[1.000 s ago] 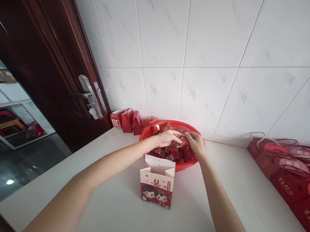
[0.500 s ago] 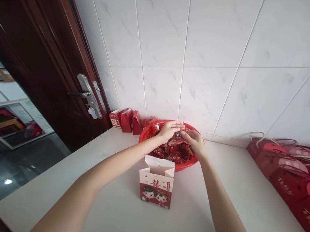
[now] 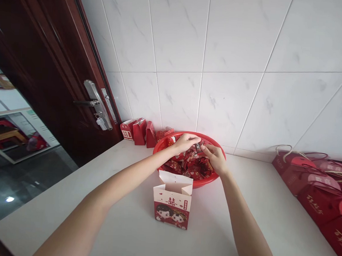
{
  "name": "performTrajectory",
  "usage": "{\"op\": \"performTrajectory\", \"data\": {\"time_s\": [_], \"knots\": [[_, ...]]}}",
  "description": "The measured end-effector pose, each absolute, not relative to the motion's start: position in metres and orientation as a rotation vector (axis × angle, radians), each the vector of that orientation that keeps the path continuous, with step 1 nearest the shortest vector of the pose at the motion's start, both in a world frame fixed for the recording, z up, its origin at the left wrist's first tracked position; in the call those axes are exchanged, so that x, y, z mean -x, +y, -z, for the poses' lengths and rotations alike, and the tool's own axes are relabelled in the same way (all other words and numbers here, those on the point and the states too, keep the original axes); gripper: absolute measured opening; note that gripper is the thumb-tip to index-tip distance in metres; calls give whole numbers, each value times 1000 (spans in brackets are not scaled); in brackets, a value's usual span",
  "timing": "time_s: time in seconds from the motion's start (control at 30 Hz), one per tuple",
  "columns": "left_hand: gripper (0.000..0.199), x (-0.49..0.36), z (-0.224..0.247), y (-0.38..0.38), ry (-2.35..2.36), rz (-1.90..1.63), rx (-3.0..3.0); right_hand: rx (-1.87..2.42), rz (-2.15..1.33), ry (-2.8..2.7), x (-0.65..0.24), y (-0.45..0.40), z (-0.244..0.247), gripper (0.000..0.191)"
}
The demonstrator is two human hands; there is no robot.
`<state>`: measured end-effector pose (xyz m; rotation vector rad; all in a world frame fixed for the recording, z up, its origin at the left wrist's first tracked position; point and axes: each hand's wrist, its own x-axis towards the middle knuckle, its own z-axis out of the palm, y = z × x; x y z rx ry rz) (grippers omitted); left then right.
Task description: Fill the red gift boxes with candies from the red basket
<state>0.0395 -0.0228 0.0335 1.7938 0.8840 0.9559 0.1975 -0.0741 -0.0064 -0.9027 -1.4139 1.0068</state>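
Note:
A red plastic basket (image 3: 206, 181) with perforated walls holds many red wrapped candies (image 3: 193, 172). Over it, my left hand (image 3: 186, 143) reaches in from the left, its fingers closed at a small dark-red wrapped candy (image 3: 198, 146). From the right, my right hand (image 3: 215, 157) meets the same candy, thumb and fingers pinched at its edge; its far fingers are partly hidden. In front of the basket stands an upright paper gift box (image 3: 172, 209), white above and red below, with two cartoon figures and its top flaps open. My hands do not touch the box.
Several small red boxes (image 3: 140, 132) stand against the tiled wall, left of the basket. Large red gift bags (image 3: 314, 202) with rope handles line the right side of the white table (image 3: 124, 233). A dark wooden door (image 3: 56, 59) with a metal handle is at left.
My hands have drawn slightly apart and lower over the basket, showing more of the dark wrapper between them. The gift box and basket stay in place.

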Motion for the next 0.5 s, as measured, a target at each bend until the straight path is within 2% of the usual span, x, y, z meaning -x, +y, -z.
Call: {"op": "performTrajectory", "data": {"time_s": [0.07,0.2,0.3,0.4,0.5], "knots": [[32,-35,-37,-23,924,-888,-1911,939,-983,-1429,-197,-74,7,53],[22,-19,-54,-15,1007,-811,-1974,979,-973,-1388,-199,-74,8,54],[18,9,-69,-3,1244,-614,-2089,1096,-940,-1250,-201,-71,10,54],[31,37,-66,4,1517,-214,-2171,1122,-953,-1139,-201,-67,15,47],[39,47,-43,0,1539,-163,-2093,1125,-940,-1150,-200,-64,21,45]]}}
